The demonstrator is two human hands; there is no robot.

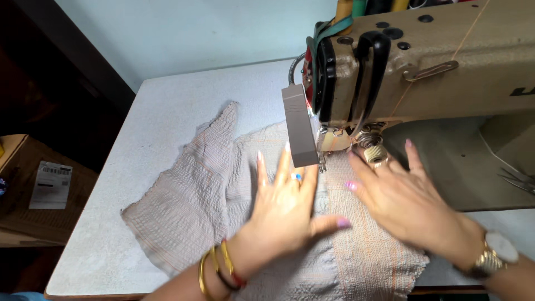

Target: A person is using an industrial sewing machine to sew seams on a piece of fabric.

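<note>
A pale grey crinkled fabric (189,195) with thin orange stitch lines lies spread on the white table (167,106). My left hand (284,212) presses flat on the fabric, fingers spread, just in front of the sewing machine's needle area (323,161). It wears a ring and several bangles at the wrist. My right hand (407,200) lies flat on the fabric to the right of the needle, fingers reaching under the beige sewing machine (434,61). A watch sits on that wrist. Neither hand grips anything.
A grey lamp box (298,125) hangs on the machine's left side. Scissors (518,179) lie at the right edge. Thread cones (356,6) stand behind the machine. A cardboard box with a paper label (50,184) sits left of the table, lower down.
</note>
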